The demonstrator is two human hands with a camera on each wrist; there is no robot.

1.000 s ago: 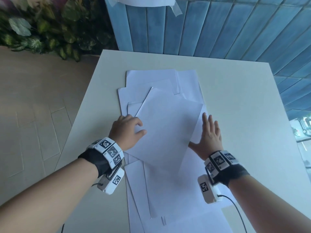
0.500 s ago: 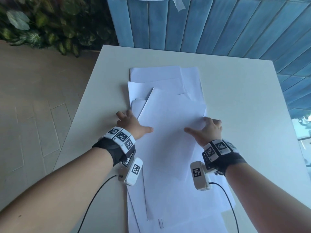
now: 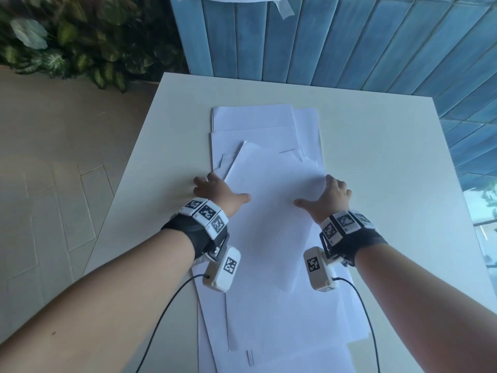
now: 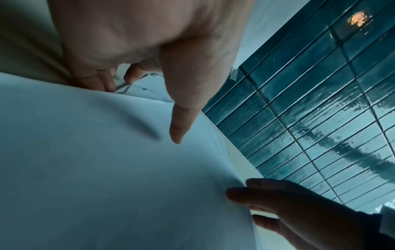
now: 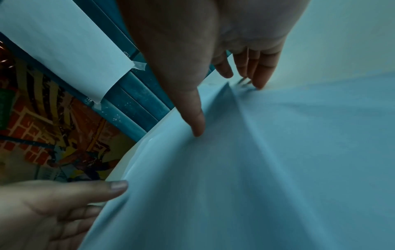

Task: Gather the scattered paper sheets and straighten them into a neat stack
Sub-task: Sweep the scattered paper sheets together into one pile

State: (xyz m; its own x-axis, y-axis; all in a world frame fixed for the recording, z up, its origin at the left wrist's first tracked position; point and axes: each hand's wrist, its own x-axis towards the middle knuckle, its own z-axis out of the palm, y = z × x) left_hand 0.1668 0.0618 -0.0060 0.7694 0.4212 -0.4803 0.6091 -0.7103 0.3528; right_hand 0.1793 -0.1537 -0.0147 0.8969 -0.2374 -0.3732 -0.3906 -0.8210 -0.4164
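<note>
Several sheets: a loose overlapping pile of paper sheets runs down the middle of the table, from short of its far edge to the near edge, where it leaves the head view.
Alignment: edges fanned; top sheet skewed, one corner turned toward the far-left corner of the table; lower sheets stick out at the far end and along the near-left side.
Left hand: at the pile's left edge, thumb lying flat on the top sheet, fingers curled down at the paper edges. Grip: fingers bent against the edges; whether they actually pinch paper, cannot tell.
Right hand: mirror position at the right edge, thumb on top, fingers bent down at the edge. The right wrist view shows the paper ridged up between thumb and fingers.
Handling (judgement): very light, thin, limp. Sheets likely slide easily on each other and on the smooth table; they buckle when squeezed sideways and crease if forced.
Where to hold (judgement): both long edges, near mid-length, palms as fences; light inward pressure, then do the short edges.
Risk (judgement): top sheet skating off; corners folding under.
</note>
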